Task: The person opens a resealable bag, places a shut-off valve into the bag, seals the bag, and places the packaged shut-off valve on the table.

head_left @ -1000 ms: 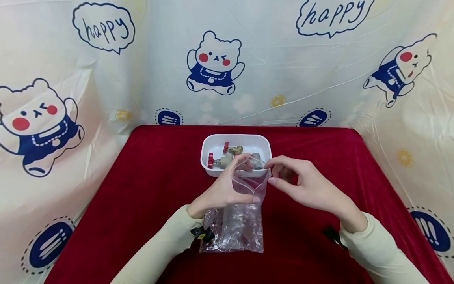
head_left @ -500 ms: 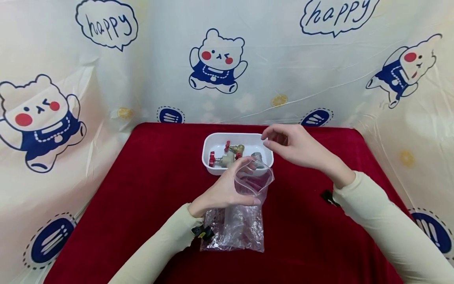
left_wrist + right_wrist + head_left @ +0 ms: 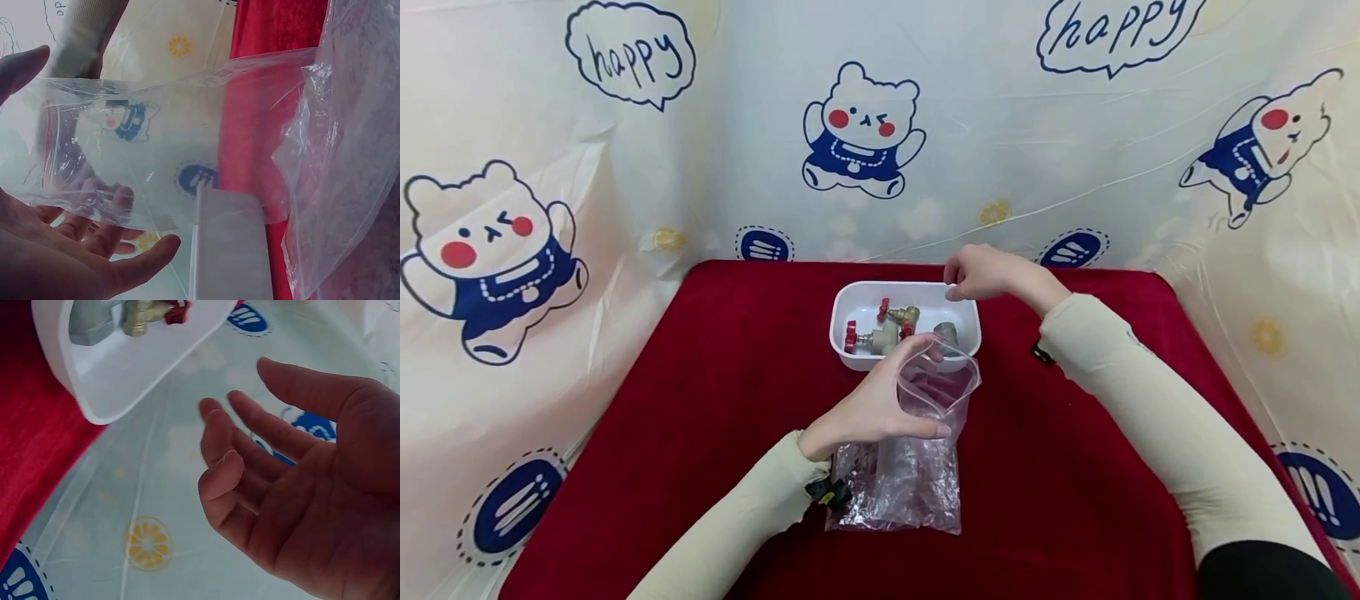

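Observation:
My left hand (image 3: 861, 408) grips a clear plastic bag (image 3: 917, 487) near its top, thumb on the near side and fingers curled round the far side. The bag's mouth gapes upward, and its lower part lies on the red cloth. A thin red line runs near the mouth in the left wrist view. My right hand (image 3: 988, 271), loosely bent and holding nothing, hovers at the back right corner of a white tray (image 3: 928, 296). In the tray lie a brass valve (image 3: 906, 315) with a red handwheel, a pale valve (image 3: 885, 337) with a red handwheel, and a grey pipe fitting (image 3: 946, 333).
Red velvet cloth (image 3: 737, 400) covers the table. A pale printed curtain (image 3: 970, 125) closes in the back and both sides. The table's back edge lies just behind the tray. Another red handwheel (image 3: 907, 331) shows close by my left fingertips.
The right hand has let go of the bag's rim and moved up and away to the tray's far right corner. The left hand keeps its hold, and the bag stays nearly in place.

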Available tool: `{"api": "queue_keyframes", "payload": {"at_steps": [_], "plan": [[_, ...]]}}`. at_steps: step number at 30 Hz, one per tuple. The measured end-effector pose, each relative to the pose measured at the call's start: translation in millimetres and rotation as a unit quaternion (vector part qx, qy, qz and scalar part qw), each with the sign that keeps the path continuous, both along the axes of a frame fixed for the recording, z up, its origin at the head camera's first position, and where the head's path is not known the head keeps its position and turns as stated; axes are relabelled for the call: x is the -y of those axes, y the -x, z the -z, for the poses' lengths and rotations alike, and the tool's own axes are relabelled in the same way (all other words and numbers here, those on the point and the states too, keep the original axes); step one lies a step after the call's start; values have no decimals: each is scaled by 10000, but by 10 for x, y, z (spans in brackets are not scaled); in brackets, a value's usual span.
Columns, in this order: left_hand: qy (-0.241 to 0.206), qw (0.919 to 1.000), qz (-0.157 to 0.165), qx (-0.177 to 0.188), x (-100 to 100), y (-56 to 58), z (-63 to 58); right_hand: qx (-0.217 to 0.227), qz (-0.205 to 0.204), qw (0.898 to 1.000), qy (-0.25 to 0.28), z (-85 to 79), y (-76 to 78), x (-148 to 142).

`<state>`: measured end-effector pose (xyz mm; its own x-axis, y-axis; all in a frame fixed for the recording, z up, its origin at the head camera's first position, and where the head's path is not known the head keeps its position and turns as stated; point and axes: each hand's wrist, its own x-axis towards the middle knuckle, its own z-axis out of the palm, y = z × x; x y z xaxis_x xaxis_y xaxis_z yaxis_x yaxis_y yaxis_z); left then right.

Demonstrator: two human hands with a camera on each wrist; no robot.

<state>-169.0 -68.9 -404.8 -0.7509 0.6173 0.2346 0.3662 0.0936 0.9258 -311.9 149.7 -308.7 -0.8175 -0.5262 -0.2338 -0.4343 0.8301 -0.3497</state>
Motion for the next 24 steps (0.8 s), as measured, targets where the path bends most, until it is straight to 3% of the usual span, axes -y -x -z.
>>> {"api": "queue_keyframes", "payload": {"at_steps": [10, 17, 24], "plan": [[69, 9998, -98, -144, 30, -10, -14, 536, 296, 9959, -663, 198, 212, 172], [105, 9997, -121, -181, 32, -18, -10, 783, 669, 9861, -1306, 381, 311, 259], [194, 9995, -120, -195, 45, -27, -7, 1467, 755, 9786, -1228, 531, 301, 231]]}}
